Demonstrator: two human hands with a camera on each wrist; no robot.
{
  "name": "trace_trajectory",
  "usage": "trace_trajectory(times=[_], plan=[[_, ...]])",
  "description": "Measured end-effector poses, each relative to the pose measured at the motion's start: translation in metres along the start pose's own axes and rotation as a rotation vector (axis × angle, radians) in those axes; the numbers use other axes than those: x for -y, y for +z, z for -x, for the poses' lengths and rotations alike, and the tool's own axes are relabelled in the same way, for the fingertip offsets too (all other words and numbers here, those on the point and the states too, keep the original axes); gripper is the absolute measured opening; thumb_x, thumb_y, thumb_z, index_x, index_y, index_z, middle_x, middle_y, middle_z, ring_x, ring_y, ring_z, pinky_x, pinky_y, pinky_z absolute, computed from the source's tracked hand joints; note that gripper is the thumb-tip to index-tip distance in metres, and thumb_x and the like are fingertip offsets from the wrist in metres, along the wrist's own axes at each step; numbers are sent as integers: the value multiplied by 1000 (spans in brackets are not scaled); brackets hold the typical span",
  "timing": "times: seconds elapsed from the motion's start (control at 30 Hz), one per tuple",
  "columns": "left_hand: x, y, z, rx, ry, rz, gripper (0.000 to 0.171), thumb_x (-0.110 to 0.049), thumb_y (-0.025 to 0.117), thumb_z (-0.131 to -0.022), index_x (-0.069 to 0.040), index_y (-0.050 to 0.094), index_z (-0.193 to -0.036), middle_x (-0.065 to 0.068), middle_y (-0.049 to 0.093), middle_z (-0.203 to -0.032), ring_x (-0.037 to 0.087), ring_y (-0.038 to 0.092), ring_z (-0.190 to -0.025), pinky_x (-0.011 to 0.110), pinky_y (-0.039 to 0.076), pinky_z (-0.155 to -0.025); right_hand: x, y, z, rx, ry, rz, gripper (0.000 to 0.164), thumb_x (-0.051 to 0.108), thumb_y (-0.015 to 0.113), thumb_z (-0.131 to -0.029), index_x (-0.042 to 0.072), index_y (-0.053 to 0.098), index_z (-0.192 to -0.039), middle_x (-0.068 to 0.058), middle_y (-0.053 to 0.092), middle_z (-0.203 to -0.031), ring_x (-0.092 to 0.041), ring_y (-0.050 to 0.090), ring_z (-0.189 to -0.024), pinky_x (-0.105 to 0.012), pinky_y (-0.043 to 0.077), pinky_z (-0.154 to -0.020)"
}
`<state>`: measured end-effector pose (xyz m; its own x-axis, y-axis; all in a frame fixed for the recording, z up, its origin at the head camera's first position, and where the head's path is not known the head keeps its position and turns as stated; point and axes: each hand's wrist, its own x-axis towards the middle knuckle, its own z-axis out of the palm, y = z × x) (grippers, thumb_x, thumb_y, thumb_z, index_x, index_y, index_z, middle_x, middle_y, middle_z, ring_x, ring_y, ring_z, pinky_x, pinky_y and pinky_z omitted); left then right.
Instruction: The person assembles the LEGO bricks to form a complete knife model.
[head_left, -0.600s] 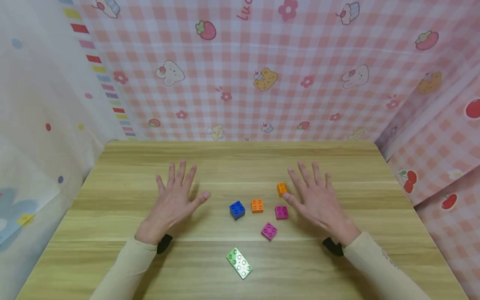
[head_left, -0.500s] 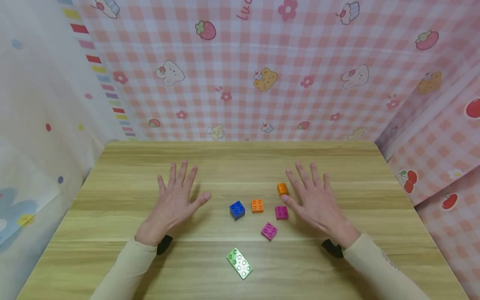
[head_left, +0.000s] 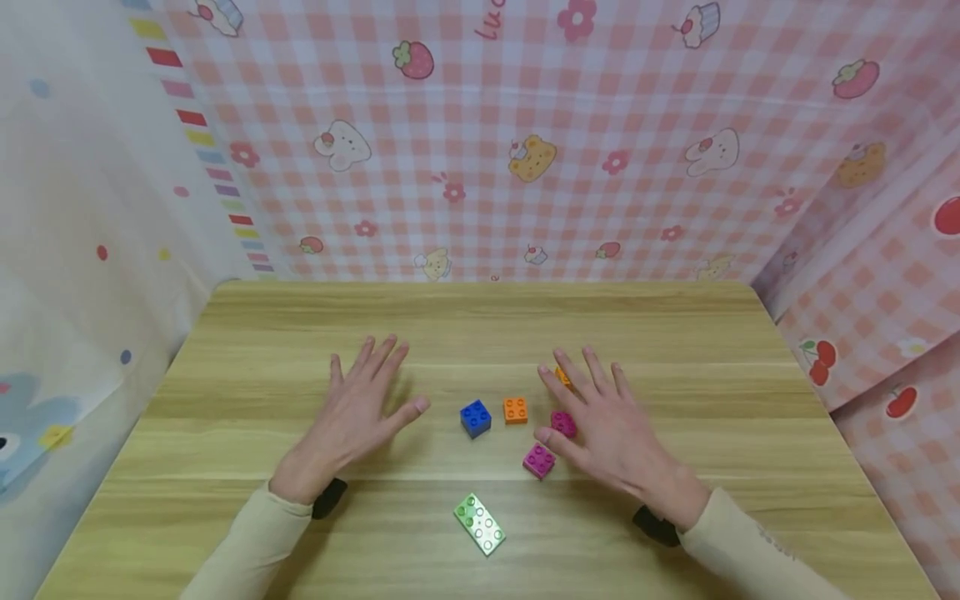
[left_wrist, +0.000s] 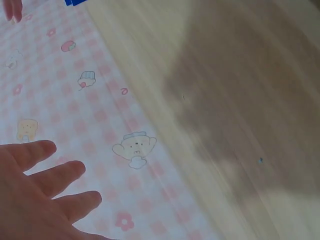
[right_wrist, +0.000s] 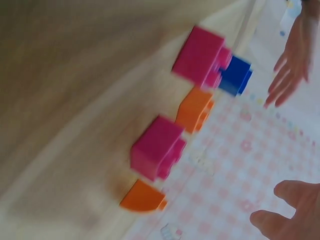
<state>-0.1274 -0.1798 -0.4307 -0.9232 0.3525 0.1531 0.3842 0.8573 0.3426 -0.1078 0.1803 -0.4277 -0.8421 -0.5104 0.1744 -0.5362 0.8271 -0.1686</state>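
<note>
My left hand (head_left: 352, 421) hovers with spread fingers to the left of a blue building brick (head_left: 476, 418) and holds nothing. Over on the right, my right hand (head_left: 611, 433) hangs above the bricks, fingers spread, also holding nothing. Its fingers partly hide an orange brick (head_left: 562, 379), and its thumb is over the edge of a magenta brick (head_left: 563, 423). A second magenta brick (head_left: 538, 461) lies just below that thumb. Between the hands is a square orange brick (head_left: 515, 410). The right wrist view shows the blue brick (right_wrist: 235, 76) behind a magenta brick (right_wrist: 200, 57).
A light green eight-stud brick (head_left: 480, 524) lies nearer the front of the wooden table (head_left: 225, 350). A pink checked cloth (head_left: 450, 125) hangs behind the table's back edge. More printed cloth hangs at the left and right sides.
My right hand has moved left and toward the front, over the magenta and orange bricks. The left hand has shifted slightly right and closer. The bricks have stayed in place.
</note>
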Motion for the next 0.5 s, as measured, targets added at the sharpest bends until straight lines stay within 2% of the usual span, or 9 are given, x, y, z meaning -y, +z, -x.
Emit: trace_trajectory(times=[0.13,0.27,0.5], plan=[[-3,1,3,-6,20,-3,87,-62,56,-99,-5,33,-161,19,27,-167,44,18,-155,80,4,-115,12,2,3,17,-43,-11,81,67,47,-101,17,33,-163,-10,21,-171,-41,9,-157,-70,12,-121],[-3,1,6,-21,29,12,87,-61,59,-98,-5,35,-160,17,30,-167,43,22,-154,80,5,-115,25,6,7,26,-93,-23,83,71,45,-100,15,40,-160,-8,24,-170,-36,12,-158,-66,13,-123],[-1,2,8,-45,52,16,83,-58,60,-98,-4,39,-158,17,37,-163,42,30,-151,79,11,-116,46,11,12,52,-191,-46,82,75,42,-99,12,53,-151,-9,39,-164,-36,26,-154,-66,25,-120]])
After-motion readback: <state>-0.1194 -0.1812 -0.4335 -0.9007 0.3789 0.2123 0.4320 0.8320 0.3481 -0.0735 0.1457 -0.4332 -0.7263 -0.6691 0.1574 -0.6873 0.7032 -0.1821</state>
